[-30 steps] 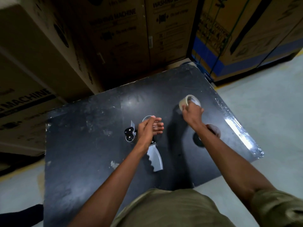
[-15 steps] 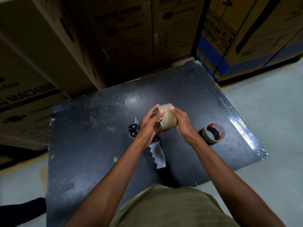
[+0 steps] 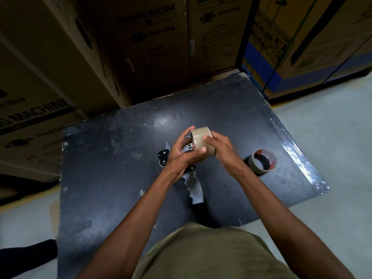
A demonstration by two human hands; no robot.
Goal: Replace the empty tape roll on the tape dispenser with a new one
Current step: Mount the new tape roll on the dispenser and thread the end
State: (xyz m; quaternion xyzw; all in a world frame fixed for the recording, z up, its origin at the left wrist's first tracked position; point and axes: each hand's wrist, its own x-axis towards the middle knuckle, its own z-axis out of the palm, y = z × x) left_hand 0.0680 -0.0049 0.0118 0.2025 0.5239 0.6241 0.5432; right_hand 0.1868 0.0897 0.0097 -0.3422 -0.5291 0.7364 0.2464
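A brown tape roll (image 3: 201, 137) sits over the hub of the tape dispenser (image 3: 194, 188), which lies on the black table (image 3: 104, 178) with its grey toothed handle toward me. My right hand (image 3: 219, 150) grips the roll from the right, fingers across its face. From the left, my left hand (image 3: 181, 154) closes around the dispenser's head and touches the roll's edge. The hub is mostly hidden by both hands. Another roll (image 3: 261, 162) with a red-printed core lies on the table to the right.
Large cardboard washing-machine boxes (image 3: 151, 47) stand close behind and to the left of the table. A yellow and blue box (image 3: 302, 47) is at the back right. Grey floor (image 3: 332, 137) lies to the right, past the table's shiny taped edge.
My right hand brought the brown roll from the right side of the table to the dispenser. Both hands now press together around the roll and the dispenser's head.
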